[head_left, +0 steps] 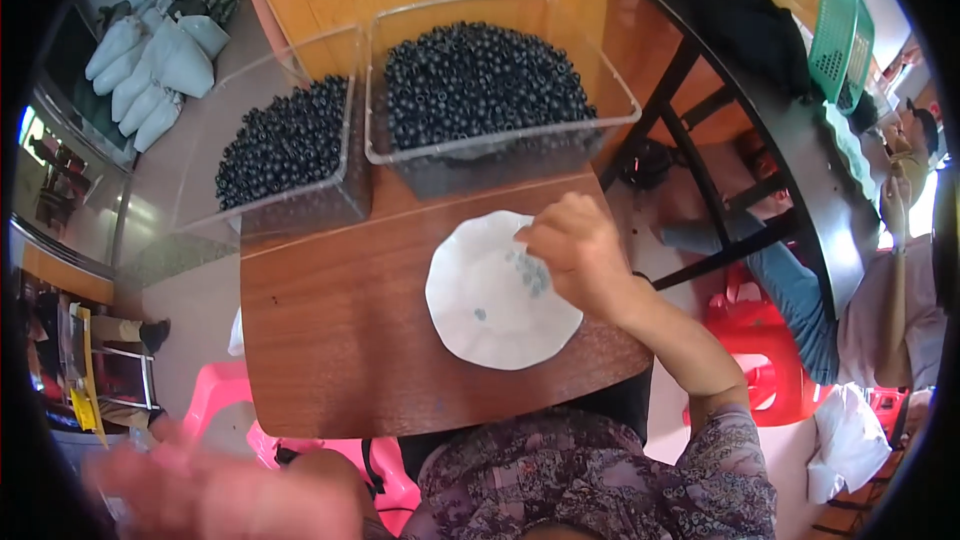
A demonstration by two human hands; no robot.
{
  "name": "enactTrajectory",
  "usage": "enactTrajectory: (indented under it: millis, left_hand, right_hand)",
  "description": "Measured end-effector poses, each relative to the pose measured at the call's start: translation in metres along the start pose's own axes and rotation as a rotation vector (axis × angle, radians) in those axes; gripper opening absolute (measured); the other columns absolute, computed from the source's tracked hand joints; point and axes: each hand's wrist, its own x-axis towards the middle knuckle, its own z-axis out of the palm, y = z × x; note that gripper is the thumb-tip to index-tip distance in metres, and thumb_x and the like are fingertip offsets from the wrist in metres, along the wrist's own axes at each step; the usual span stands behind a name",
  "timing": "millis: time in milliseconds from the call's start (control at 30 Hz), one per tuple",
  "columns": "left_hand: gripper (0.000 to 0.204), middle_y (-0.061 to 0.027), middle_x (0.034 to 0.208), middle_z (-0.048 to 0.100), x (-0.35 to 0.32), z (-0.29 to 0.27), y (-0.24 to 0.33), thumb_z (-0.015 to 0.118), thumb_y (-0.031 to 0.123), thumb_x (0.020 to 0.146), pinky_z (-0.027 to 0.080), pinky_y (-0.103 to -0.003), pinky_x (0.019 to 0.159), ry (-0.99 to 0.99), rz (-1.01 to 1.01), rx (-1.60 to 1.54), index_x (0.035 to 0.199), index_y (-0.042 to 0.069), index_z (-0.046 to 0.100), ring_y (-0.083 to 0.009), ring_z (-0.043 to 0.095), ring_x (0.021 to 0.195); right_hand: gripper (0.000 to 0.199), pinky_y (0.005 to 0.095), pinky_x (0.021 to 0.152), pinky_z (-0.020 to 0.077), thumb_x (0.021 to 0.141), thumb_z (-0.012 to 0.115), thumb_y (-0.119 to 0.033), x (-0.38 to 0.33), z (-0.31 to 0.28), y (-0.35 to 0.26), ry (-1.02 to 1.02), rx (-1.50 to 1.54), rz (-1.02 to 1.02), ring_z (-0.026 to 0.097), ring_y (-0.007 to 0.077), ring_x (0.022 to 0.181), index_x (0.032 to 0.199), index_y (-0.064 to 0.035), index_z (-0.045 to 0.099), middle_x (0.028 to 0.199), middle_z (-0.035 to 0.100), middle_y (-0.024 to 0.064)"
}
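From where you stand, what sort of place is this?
Probably a small workshop for hand sorting or assembly: two clear bins heaped with small dark beads, a wooden table, and white stuffed sacks on the floor.

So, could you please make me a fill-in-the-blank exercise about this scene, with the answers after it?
1. The right hand rests on a white ____ plate.
2. Behind the plate stand ____ clear bins of small dark beads.
3. The plate lies on a ____ wooden table.
4. The left hand is too ____ to show what it does.

Answers: round; two; brown; blurred
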Motion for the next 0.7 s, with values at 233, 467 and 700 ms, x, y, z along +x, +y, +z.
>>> enactTrajectory:
  millis: [233, 467, 700]
  left_hand:
    - [0.013, -0.0129, 0.09, 0.062, -0.061, 0.026, -0.088, 0.055, -0.009, 0.08, 0.046, -0.026, 0.071, -0.615, -0.857, 0.131, 0.091, -0.005, 0.061, -0.0152, 0.057, 0.077]
    - [0.007, -0.0132, 0.075, 0.063, -0.073, 0.099, -0.223, 0.062, 0.005, 0.074, 0.047, -0.036, 0.064, -1.184, -0.414, 0.457, 0.08, 0.003, 0.062, -0.0272, 0.062, 0.072]
    - [0.02, -0.017, 0.074, 0.063, -0.124, 0.146, -0.283, 0.074, 0.016, 0.064, 0.048, -0.042, 0.065, -1.625, -0.27, 0.8, 0.075, 0.004, 0.062, -0.0339, 0.062, 0.078]
  right_hand:
    - [0.015, 0.0373, 0.07, 0.0345, 0.064, 0.057, -0.009, -0.007, 0.043, 0.007, -0.35, -0.25, -0.153, 0.046, 0.0247, 0.08, 0.078, -0.0055, 0.061, 0.071, 0.049, 0.0079]
    - [0.007, 0.0362, 0.071, 0.0346, 0.067, 0.056, -0.01, -0.001, 0.049, 0.008, -0.431, -0.316, -0.196, 0.047, 0.0239, 0.079, 0.072, -0.005, 0.056, 0.072, 0.052, 0.0091]
    - [0.013, 0.0404, 0.065, 0.0378, 0.064, 0.059, -0.004, -0.006, 0.033, 0.006, -0.34, -0.102, -0.073, 0.049, 0.0273, 0.07, 0.073, -0.0035, 0.05, 0.069, 0.052, 0.0112]
